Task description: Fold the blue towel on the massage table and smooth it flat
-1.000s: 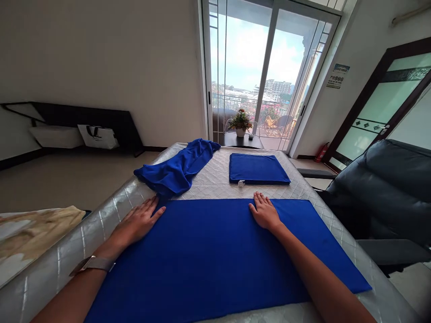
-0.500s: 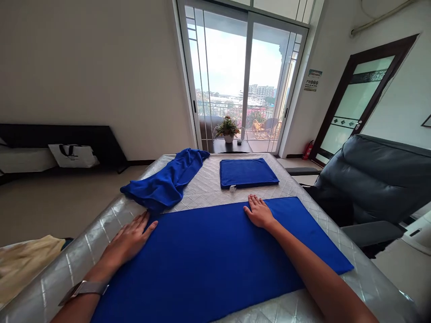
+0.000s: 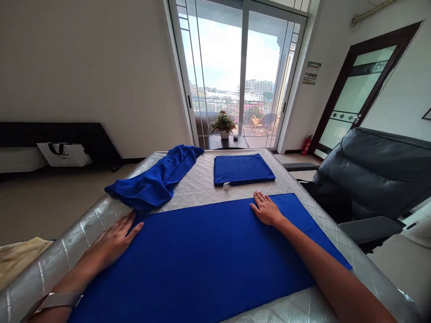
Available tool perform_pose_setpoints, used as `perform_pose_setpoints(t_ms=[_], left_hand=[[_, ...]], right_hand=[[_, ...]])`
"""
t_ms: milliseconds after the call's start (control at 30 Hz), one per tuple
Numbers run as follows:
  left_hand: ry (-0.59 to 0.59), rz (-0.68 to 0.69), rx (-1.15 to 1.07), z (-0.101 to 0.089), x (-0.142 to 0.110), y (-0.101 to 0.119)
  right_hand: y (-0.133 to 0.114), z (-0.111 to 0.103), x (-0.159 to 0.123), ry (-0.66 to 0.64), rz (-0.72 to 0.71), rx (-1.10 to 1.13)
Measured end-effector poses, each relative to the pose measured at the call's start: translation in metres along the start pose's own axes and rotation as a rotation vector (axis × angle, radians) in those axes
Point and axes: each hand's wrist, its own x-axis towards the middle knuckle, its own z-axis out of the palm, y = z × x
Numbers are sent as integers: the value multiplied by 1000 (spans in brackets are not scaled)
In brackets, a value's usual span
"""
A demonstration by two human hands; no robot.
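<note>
Room: white walls, lit by a sliding glass balcony door (image 3: 243, 67) straight ahead, with a potted plant (image 3: 222, 123) on a small dark table (image 3: 228, 142) in front of it. A dark leather armchair (image 3: 370, 175) stands just off the right side of a quilted silver-white mattress (image 3: 202, 184), which is the work surface.

On the mattress, three items. Nearest: a flat blue towel (image 3: 195, 264), spread directly in front of the person. Its far edge runs across the view. Its long axis appears to run side to side, though the near edge is partly out of frame, so this reading is not certain. Beyond it: a neatly folded blue towel (image 3: 240, 169) with a small white tag (image 3: 226, 185). Far left: a crumpled blue towel (image 3: 155, 177), its bunched end meeting the flat towel's far-left corner.

Left hand (image 3: 111, 242): palm down, fingers spread, lying mostly on the mattress, fingertips at the flat towel's left edge near the far corner; a wristwatch (image 3: 55, 300) on the wrist. Right hand (image 3: 266, 210): palm down, fingers lightly spread, resting on the flat towel by its far edge. Neither hand pinches anything. The right hand lies more fully on the towel, its forearm reaching across the right part.
</note>
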Motion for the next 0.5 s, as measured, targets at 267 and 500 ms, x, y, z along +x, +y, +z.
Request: perform_pose_setpoints(t_ms=[267, 500], left_hand=[[-28, 77, 101, 6, 4, -14], [-41, 68, 167, 2, 4, -9]], right_hand=[[4, -1, 1, 6, 15, 28], [20, -6, 0, 16, 59, 10]])
